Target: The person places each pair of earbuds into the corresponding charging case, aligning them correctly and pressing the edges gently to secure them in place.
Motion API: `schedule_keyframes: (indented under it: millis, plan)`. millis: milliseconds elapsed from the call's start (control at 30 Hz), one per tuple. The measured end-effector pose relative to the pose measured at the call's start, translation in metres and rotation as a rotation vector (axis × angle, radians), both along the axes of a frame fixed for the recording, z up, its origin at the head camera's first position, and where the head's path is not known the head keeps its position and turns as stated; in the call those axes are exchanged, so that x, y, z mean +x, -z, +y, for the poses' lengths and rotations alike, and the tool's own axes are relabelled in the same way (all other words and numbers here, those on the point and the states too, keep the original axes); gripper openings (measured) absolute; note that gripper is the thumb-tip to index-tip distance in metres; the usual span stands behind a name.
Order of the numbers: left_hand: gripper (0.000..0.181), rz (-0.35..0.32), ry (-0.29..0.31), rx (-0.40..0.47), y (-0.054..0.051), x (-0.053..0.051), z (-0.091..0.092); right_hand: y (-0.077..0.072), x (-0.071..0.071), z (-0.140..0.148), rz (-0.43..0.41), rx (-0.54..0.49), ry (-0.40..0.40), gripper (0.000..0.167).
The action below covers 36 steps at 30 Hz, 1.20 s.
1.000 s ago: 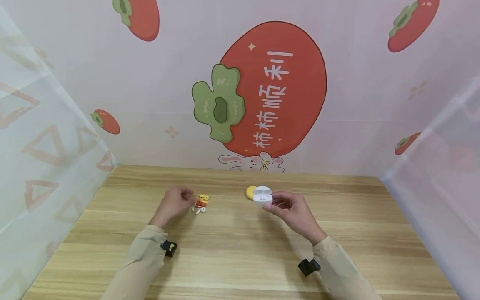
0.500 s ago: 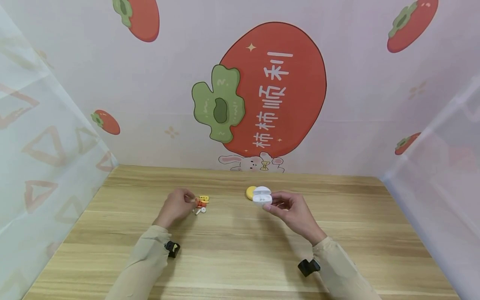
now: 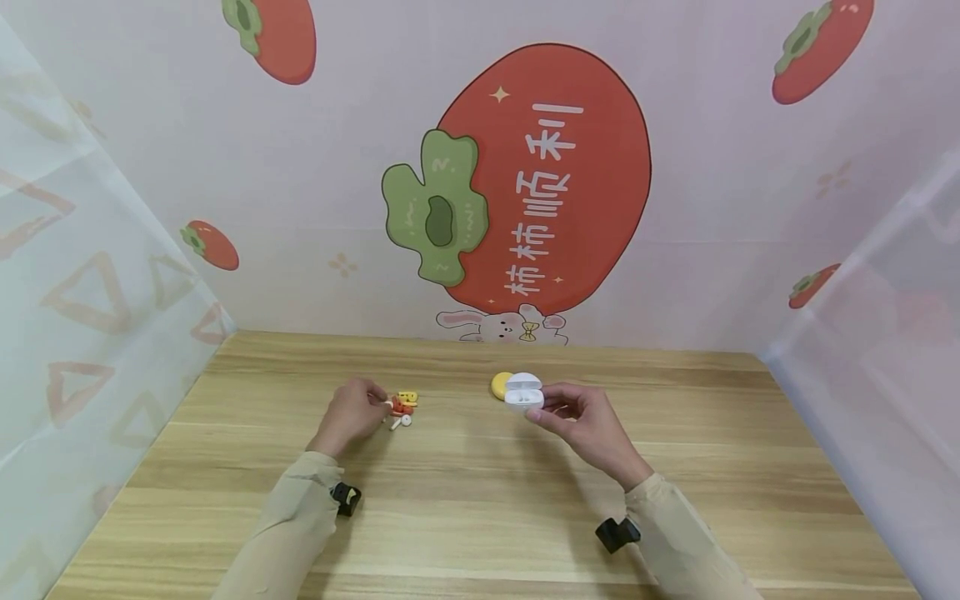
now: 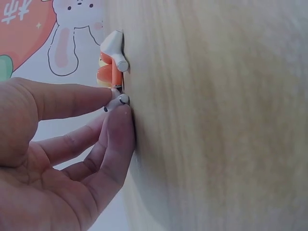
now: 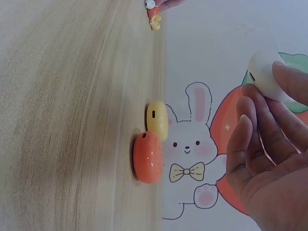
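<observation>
Could drop white bud [image 4: 116, 102], pinched in left hand [image 3: 351, 417] beside orange bud [image 4: 104, 76], by squeezing softly while gripping case [image 3: 517, 403] in right hand [image 3: 588, 423].

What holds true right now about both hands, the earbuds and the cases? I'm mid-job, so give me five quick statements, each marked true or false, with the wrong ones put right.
1. The right hand holds the white case with its lid open. True.
2. The left hand pinches an orange earbud. False: it pinches a white earbud.
3. The orange case and the yellow case both rest on the table. True.
4. The yellow earbuds sit inside the white case. False: they lie on the table, near the left hand.
5. Another white earbud lies on the table near the left hand. True.
</observation>
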<state>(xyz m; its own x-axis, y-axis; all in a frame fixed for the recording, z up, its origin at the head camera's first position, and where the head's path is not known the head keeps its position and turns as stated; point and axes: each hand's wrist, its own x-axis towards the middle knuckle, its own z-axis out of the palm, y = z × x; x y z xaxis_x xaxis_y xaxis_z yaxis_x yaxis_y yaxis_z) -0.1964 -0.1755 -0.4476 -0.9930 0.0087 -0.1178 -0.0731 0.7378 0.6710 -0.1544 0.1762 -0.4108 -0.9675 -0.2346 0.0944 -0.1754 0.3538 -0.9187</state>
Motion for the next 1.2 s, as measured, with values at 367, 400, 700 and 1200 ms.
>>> schedule_keyframes:
  millis: [367, 400, 700, 1200]
  plan:
    - [0.024, -0.01, 0.005, 0.026, -0.004, 0.001, -0.002, 0.003, -0.001, 0.001, 0.007, 0.023, 0.01, 0.027]
    - [0.024, -0.008, 0.008, 0.035, -0.004, 0.001, -0.002, 0.002, -0.001, 0.001, 0.007, 0.024, 0.011, 0.027]
    - [0.019, 0.002, -0.001, 0.1, -0.011, 0.002, 0.002, 0.0, 0.001, 0.0, 0.014, 0.009, -0.003, 0.028]
    - [0.02, 0.163, 0.032, 0.258, -0.037, 0.007, 0.026, 0.0, 0.002, -0.001, 0.013, 0.003, -0.024, 0.028]
